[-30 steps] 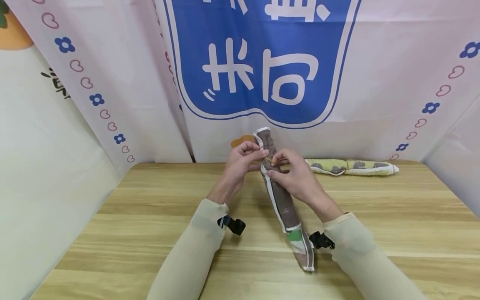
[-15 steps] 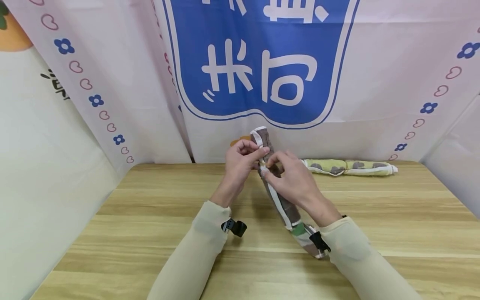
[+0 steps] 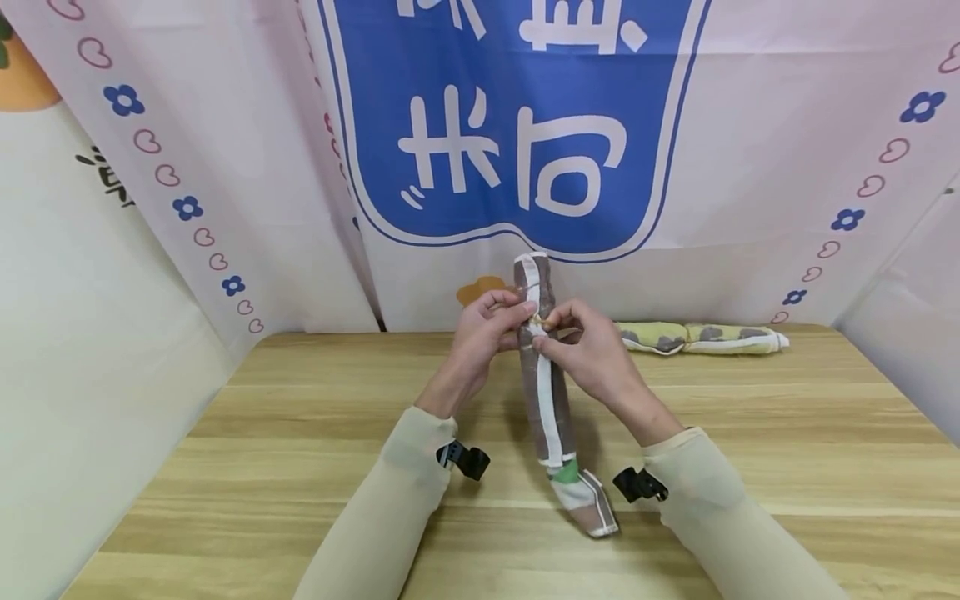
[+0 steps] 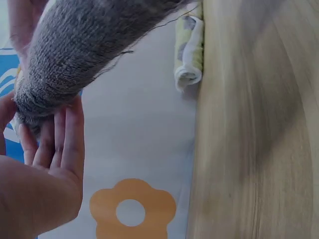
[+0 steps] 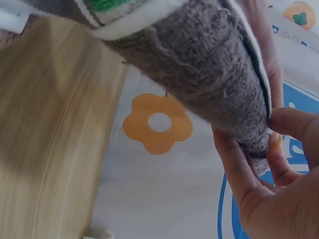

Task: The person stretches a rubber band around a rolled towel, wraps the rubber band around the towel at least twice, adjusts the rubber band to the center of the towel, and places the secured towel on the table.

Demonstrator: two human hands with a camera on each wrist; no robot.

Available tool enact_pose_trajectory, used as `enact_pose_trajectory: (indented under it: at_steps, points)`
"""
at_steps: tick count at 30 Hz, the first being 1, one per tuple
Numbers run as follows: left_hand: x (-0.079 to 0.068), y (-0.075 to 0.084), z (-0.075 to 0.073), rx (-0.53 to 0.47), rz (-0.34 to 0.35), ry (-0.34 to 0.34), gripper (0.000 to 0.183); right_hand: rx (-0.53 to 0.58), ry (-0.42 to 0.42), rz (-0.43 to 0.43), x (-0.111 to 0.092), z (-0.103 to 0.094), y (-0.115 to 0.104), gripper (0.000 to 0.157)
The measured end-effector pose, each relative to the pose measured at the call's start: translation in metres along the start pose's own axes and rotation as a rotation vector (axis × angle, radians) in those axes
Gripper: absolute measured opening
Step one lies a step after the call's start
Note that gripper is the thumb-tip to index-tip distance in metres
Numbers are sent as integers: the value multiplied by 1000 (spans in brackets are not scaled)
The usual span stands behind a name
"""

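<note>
A rolled grey-brown towel [image 3: 551,400] with white edging is held up at a slant over the table, its lower end showing green, white and brown. My left hand [image 3: 487,329] grips its upper part from the left, thumb in front and fingers behind, as the left wrist view also shows. From the right, my right hand [image 3: 592,346] pinches the roll at about the same height. Between the two thumbs a thin yellowish band [image 3: 537,322], looking like a rubber band, crosses the white edging. How far it goes round the roll is hidden.
A second rolled towel [image 3: 697,337], yellow-green with grey patches, lies along the back edge of the wooden table [image 3: 300,467], with a thin band round its middle. A printed cloth [image 3: 712,192] hangs right behind the table.
The grey-brown roll has turned so its white edging faces me, and it hangs closer to upright. Its lower end swung right, then back left. Both hands stay on it.
</note>
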State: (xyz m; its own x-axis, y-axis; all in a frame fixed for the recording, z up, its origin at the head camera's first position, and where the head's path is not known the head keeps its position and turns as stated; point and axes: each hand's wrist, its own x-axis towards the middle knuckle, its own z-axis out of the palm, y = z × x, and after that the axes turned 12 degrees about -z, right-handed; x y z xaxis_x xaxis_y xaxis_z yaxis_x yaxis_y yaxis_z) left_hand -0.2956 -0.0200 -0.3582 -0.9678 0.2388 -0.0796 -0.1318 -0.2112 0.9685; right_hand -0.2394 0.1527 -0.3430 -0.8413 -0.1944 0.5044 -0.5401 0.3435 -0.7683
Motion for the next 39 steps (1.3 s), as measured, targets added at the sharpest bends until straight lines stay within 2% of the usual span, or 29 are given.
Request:
enact_pose_trajectory:
  at_steps: [5,10,13,16,19,22,23,26,28,31,35,37,39]
  points:
    - [0,3,1,-16,19,57,22,-18,-18,-136,-1,5,1,14]
    - [-3,6,3,-7,22,85,24,-141,-34,-294,-3,7,2,21]
    - [-4,7,4,12,24,98,26,-211,-40,-333,-4,8,3,27]
    - [-5,7,4,23,36,103,28,-242,-35,-338,-5,8,4,28]
    - [-6,7,6,33,78,125,30,-250,-26,-304,-5,9,2,21]
    - [-7,7,7,66,142,176,32,-270,-27,-213,-5,10,-1,7]
    - [-8,6,8,89,164,198,33,-281,-35,-177,-6,10,-3,9]
    - [-11,6,10,143,207,240,33,-313,-57,-94,-6,11,-8,28]
    - [-12,6,11,151,218,238,31,-311,-53,-71,-6,11,-10,34]
    - [-11,5,11,66,181,165,23,-257,-26,-52,-6,8,-11,33]
    - [-6,6,5,-23,78,35,16,-69,-24,9,-4,2,-12,29]
    - [-5,7,2,-20,42,13,18,23,-46,42,-3,-1,-12,27]
    - [-4,7,-1,-11,25,12,21,60,-59,48,-2,-1,-11,25]
